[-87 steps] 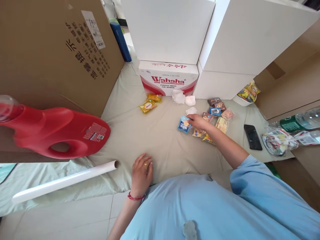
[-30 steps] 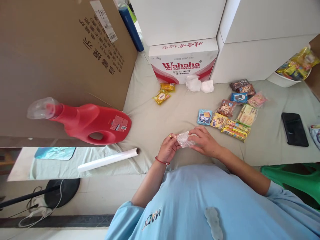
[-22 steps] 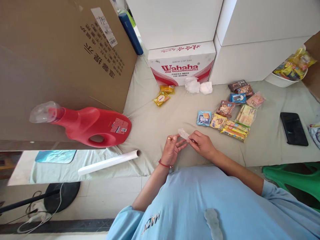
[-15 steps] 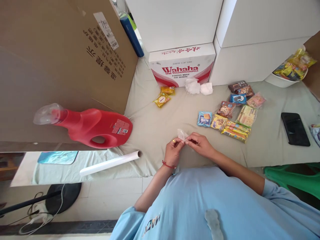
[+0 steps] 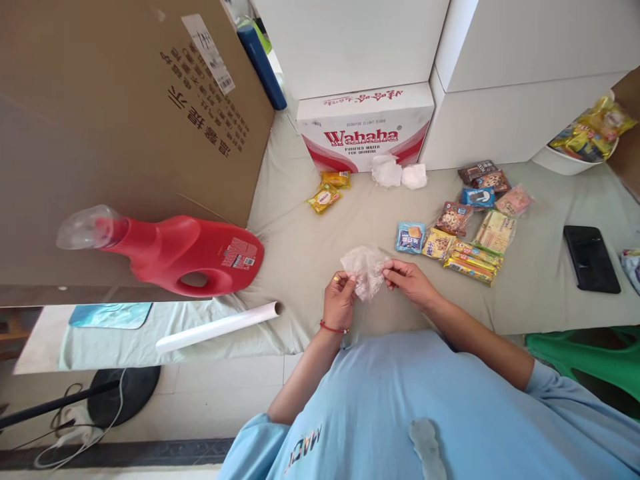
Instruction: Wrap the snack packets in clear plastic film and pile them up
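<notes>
Between my two hands a thin, crinkled clear plastic bag (image 5: 367, 272) is spread out above the cloth. My left hand (image 5: 340, 297) pinches its left edge between thumb and fingers. On the opposite edge, the fingertips of my right hand (image 5: 406, 279) are closed in a pinch too. Just beyond my right hand lie a blue snack packet (image 5: 410, 237), a yellow cookie packet (image 5: 439, 244) and long yellow snack bars (image 5: 471, 262). Farther back, a brown cookie packet (image 5: 454, 217) and a pale cracker packet (image 5: 495, 231) lie among several others.
Two yellow packets (image 5: 325, 198) and white crumpled wads (image 5: 386, 171) lie before the Wahaba-style water carton (image 5: 370, 133). A red jug (image 5: 195, 257) lies left, near a white roll (image 5: 219, 327) and large cardboard box (image 5: 150, 120). A phone (image 5: 591, 259) and snack-filled white bowl (image 5: 563, 162) are right.
My hands have moved apart, left hand leftward and right hand rightward. The plastic bag, bunched small between my fingertips before, is now spread wide.
</notes>
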### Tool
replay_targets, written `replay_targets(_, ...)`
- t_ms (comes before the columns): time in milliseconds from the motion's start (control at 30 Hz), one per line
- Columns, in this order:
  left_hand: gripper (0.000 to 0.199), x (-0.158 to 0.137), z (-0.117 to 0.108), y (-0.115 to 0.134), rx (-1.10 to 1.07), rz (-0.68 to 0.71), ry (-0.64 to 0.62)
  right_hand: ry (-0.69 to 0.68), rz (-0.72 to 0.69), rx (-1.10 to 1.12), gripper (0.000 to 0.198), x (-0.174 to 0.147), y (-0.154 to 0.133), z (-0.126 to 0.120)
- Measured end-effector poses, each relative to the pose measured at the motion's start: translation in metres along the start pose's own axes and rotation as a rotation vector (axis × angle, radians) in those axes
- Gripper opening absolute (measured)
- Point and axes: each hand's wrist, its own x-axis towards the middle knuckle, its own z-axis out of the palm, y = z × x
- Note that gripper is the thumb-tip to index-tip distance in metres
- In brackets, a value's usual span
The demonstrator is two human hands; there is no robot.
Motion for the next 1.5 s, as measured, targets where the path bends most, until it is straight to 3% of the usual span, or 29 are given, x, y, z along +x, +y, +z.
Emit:
replay_targets(133,0.046,0.008,-0.01,0.001,-0.003,0.091,0.09,0.082,0.067,0.164,0.036,-0.001,-0.006,-0.012)
replay_targets(267,0.041,0.016,-0.017,0.002,0.061,0.109,0.109,0.101,0.118,0.15,0.038,-0.001,-0.001,-0.02)
replay_targets(367,0.036,0.016,-0.021,0.007,0.201,0.153,0.151,0.128,0.078,-0.004,0.035,-0.001,0.011,-0.023)
replay_targets(500,0.039,0.002,-0.019,0.016,0.447,0.435,0.312,0.215,-0.083,-0.352,0.027,-0.003,0.021,-0.021)
replay_targets(567,0.023,-0.007,-0.012,0.018,0.516,0.448,0.203,0.229,-0.247,-0.541,0.024,-0.006,0.021,-0.017)
replay_targets(667,0.027,-0.015,0.004,0.015,0.519,0.228,-0.095,0.191,-0.438,-0.796,0.026,-0.012,0.017,-0.007)
replay_targets(733,0.029,-0.016,0.014,0.01,0.467,0.132,-0.177,0.127,-0.472,-0.909,0.029,-0.017,0.014,-0.001)
replay_targets(800,0.031,-0.014,0.02,0.006,0.399,0.116,-0.179,0.038,-0.482,-0.939,0.031,-0.02,0.012,0.003)
replay_targets(900,0.027,-0.013,0.021,0.004,0.357,0.127,-0.143,-0.034,-0.46,-0.795,0.028,-0.021,0.008,0.005)
replay_targets(1033,0.021,-0.017,0.017,0.006,0.404,0.177,-0.147,0.105,-0.358,-0.568,0.028,-0.017,0.0,0.006)
replay_targets(1233,0.02,-0.021,0.015,0.01,0.428,0.231,-0.223,0.083,-0.315,-0.389,0.03,-0.004,-0.007,0.008)
replay_targets(1367,0.034,-0.017,0.004,0.014,0.305,0.1,-0.203,0.112,-0.147,-0.123,0.035,0.002,-0.009,0.0)
replay_targets(1500,0.038,-0.017,0.0,0.018,0.221,0.076,-0.173,0.139,0.052,0.132,0.042,-0.001,-0.015,-0.002)
